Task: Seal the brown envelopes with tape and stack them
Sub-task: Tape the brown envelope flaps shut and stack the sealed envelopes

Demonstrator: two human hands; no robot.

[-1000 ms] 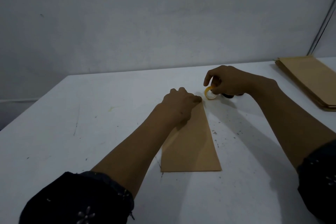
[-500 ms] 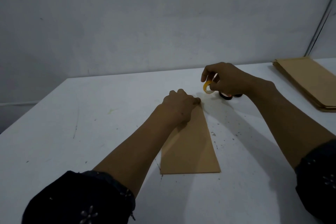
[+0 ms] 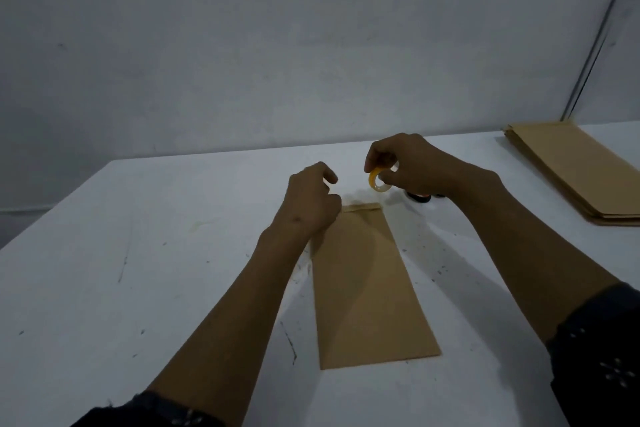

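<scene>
A brown envelope (image 3: 367, 291) lies flat on the white table (image 3: 156, 253), its folded flap at the far end. My right hand (image 3: 412, 166) holds a small yellowish tape roll (image 3: 378, 180) in the air just beyond the flap. My left hand (image 3: 311, 199) hovers over the envelope's far left corner with fingers loosely curled and nothing in them, thumb and forefinger pointing toward the roll. A stack of brown envelopes (image 3: 575, 170) lies at the far right.
A dark tape roll (image 3: 420, 198) sits on the table behind my right wrist, partly hidden. A grey wall stands right behind the table's far edge. A thin pole (image 3: 602, 31) runs up in the right corner.
My right hand lifted the yellowish tape roll off the table. My left hand left the envelope's flap and rose toward the roll, and the flap end now shows.
</scene>
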